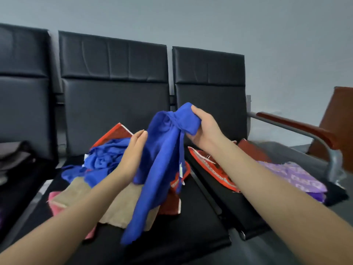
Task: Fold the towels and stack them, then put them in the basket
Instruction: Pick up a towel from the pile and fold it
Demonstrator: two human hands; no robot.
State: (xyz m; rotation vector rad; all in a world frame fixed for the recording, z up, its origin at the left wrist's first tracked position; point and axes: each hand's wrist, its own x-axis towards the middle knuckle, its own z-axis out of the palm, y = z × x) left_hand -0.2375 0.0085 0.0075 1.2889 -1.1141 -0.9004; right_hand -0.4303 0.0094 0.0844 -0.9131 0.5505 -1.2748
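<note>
A blue towel [158,169] hangs crumpled over the middle seat. My right hand [204,129] grips its top corner, lifted above the seat. My left hand [133,155] rests flat against the towel's left side, fingers straight and together, not clearly gripping. Behind my left hand lies a second bunched blue towel [103,157]. Under them sit a tan towel [80,192], a pink towel [55,207] and a red towel [170,205]. A red mesh basket [114,132] with white trim stands behind the pile, mostly hidden.
Three black padded seats [114,88] form a bench against a grey wall. On the right seat lie a red-and-white cloth [215,169] and purple printed cloths [292,175]. A metal armrest [298,127] with a wood top bounds the right. Grey folded fabric [13,153] sits on the left seat.
</note>
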